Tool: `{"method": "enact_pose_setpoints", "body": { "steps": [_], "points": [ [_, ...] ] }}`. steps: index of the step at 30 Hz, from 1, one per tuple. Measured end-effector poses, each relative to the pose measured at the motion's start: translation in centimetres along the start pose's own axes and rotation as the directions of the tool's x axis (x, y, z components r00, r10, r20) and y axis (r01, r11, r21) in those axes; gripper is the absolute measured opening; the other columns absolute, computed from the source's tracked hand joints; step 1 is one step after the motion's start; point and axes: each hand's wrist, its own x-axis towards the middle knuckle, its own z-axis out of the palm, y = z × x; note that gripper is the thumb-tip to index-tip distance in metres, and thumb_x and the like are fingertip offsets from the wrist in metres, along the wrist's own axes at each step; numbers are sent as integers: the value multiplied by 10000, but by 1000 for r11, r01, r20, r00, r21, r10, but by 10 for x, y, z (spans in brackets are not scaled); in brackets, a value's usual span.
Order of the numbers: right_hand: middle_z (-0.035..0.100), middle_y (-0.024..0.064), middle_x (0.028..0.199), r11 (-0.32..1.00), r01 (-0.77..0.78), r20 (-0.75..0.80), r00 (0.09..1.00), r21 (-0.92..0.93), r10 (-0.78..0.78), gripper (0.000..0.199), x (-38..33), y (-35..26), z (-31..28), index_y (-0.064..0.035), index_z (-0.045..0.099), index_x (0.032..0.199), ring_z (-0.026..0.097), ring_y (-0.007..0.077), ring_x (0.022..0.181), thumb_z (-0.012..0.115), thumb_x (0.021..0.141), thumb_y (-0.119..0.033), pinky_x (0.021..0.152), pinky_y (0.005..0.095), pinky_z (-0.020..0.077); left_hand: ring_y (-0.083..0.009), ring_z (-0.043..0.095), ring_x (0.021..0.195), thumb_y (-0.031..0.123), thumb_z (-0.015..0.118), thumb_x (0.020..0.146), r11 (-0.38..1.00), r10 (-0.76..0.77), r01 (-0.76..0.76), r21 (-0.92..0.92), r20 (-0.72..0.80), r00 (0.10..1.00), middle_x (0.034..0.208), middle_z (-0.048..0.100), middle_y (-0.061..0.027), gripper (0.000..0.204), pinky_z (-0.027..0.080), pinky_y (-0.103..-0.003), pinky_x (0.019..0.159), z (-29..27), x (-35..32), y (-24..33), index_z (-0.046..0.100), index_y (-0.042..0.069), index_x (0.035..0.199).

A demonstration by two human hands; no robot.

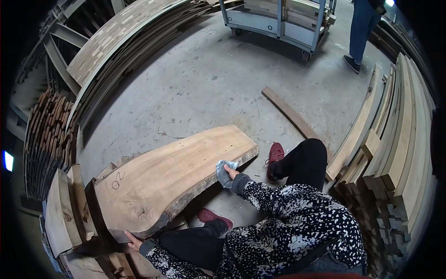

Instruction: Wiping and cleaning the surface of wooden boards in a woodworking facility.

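While the right hand (pixel 230 171) is holding a crumpled blue-grey cloth (pixel 223 178), fingers closed around it, the cloth is resting against the near long edge of a wide plank (pixel 172 162), toward its right end. The left hand (pixel 134 242) is touching the plank's near left corner; can't tell how firmly it's gripping, since the underside is hidden. The plank is lying broad face up in front of the person, raised off the floor (pixel 223 79) at its right end; whatever is carrying it is mostly hidden. It's looking thick, solid and stiff, so probably heavy: likely two hands, best placed at opposite ends, under the squared end edges. Near long edge is showing rough bark, probably scratchy and apt to flake; top face is looking smooth, maybe a bit slick. Not fragile, bark aside.

Containers: one cart (pixel 253 21), standing past the plank's far edge. It's carrying boards (pixel 304 10) behind its side panels; top edge of view is cutting off the rest. Another person (pixel 358 35) is standing just off the cart's right corner. Stacked lumber (pixel 402 153) is lining the floor's right edge, with a long strip (pixel 290 113) lying nearby.
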Motion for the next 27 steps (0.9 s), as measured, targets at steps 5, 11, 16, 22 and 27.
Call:
{"method": "enact_pose_setpoints", "body": {
  "steps": [5,11,16,22,27],
  "points": [
    [630,81,886,1000,13,-18,1000,-1,-13,357,-20,-8,18,-58,599,921,612,189,731,545,807,-392,683,303,500,-203,535,841,266,730,661,999,-5,7,50,-44,999,1028,531,-168,602,464,-330,742,46,-40,55,453,-80,1070],
    [615,84,933,980,159,-13,987,-120,-162,428,-68,-38,46,-24,567,996,595,182,798,503,825,-411,727,279,483,-224,548,804,350,759,585,991,124,-120,62,-70,990,1001,546,-198,716,484,-347,678,26,-68,66,473,-148,1013],
    [613,110,924,862,163,-80,970,-481,-228,496,-61,-88,16,10,543,1021,598,183,740,566,781,-423,681,302,485,-208,542,859,232,722,666,988,6,10,154,-106,994,1040,535,-163,611,471,-323,729,-4,-122,69,448,-82,1113],
    [566,196,1012,22,55,35,841,-998,-540,414,-101,-89,27,-8,547,1048,550,288,943,478,812,-340,830,347,412,-161,519,671,313,724,646,996,42,-32,81,-118,992,890,554,-139,630,440,-263,557,-36,-121,47,479,-114,1038],
    [579,162,897,-551,394,634,114,-736,-765,304,-114,-91,39,-52,570,943,548,340,805,533,641,-71,710,386,445,-178,535,775,271,705,686,989,-30,17,150,86,996,956,543,-125,556,473,-285,638,-29,-150,79,476,-51,1077]
  ]
}}
